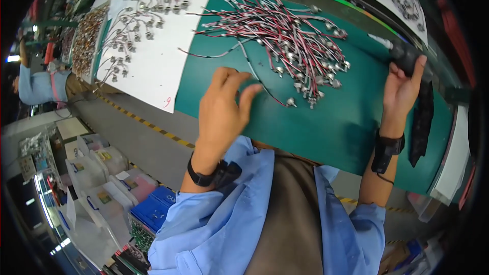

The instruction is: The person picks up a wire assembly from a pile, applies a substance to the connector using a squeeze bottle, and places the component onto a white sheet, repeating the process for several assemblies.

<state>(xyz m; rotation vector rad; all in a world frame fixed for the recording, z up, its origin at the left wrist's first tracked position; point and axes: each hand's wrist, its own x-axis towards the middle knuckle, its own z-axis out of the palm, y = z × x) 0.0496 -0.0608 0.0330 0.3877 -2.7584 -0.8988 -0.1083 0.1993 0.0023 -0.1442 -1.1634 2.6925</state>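
My left hand (pixel 224 104) hovers over the green mat with its thumb and forefinger curved and apart. Between and just beyond those fingertips runs a single wire lead (pixel 268 92), ending in a small metal component (pixel 291 102); no grip on it shows. On the right, my right hand (pixel 402 89) is closed around a dark, bottle-like tool (pixel 406 56) with a pale tapered tip pointing toward the pile. A large heap of red, black and white wire leads (pixel 285 33) with metal ends lies ahead, between the two hands.
A white sheet (pixel 163 66) at left carries rows of similar leads. The green mat (pixel 336 127) covers the bench. A black cloth-like strip (pixel 422 127) lies by my right wrist. Clear plastic boxes (pixel 104 206) and a blue box (pixel 154 208) stand lower left. Another person (pixel 43 86) is at far left.
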